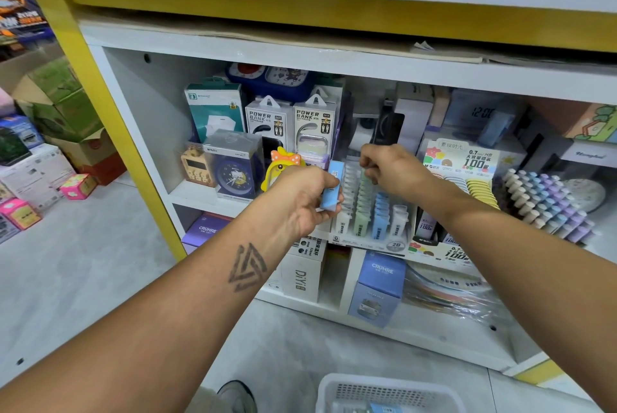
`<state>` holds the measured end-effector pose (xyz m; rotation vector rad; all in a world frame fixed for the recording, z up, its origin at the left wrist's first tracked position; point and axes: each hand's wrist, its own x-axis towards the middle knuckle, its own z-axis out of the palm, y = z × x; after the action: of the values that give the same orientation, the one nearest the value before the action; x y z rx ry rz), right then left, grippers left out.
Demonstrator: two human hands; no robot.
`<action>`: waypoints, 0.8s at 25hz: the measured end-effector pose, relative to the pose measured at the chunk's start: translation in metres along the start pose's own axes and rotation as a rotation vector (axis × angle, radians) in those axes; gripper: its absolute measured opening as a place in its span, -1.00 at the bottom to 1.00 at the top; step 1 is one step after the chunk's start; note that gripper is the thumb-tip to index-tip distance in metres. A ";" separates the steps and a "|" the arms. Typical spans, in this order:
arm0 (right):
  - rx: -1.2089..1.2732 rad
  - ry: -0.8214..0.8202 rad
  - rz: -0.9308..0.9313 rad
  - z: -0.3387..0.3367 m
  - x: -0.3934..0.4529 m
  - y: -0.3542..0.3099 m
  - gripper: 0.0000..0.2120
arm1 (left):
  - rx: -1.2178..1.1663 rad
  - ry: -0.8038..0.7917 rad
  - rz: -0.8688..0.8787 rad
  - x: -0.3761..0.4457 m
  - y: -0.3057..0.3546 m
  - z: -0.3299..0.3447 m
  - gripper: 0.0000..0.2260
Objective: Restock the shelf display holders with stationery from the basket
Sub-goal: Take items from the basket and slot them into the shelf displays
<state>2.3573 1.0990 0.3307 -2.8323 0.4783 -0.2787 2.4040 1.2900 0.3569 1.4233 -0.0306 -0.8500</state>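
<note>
Our left hand (302,200) holds a small stack of blue lead cases (331,190), fingers wrapped round it, at the left edge of the display holder (369,239). Our right hand (389,167) pinches a green case (364,175) at the back of the holder's green row; we read this as slotting it in. The holder sits at the front edge of the middle shelf (200,197); its white, green and blue rows look mostly full, the right-hand white row short. The basket (389,392) on the floor below shows a few pieces left. Judgement: well along, with the blue stack and basket remainder to go.
</note>
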 end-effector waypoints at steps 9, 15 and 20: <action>-0.074 0.055 0.026 -0.004 0.004 0.001 -0.89 | 0.010 -0.025 -0.011 -0.002 0.000 0.001 -0.92; -0.074 -0.004 0.004 -0.001 0.004 0.005 -0.86 | -0.002 -0.049 -0.010 -0.003 0.000 0.003 -0.86; -0.185 -0.104 0.049 0.002 0.007 -0.002 -0.70 | -0.025 -0.099 -0.023 -0.003 0.000 0.003 -0.78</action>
<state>2.3653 1.0991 0.3302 -2.9897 0.5774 -0.0798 2.4001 1.2892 0.3589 1.3597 -0.0783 -0.9365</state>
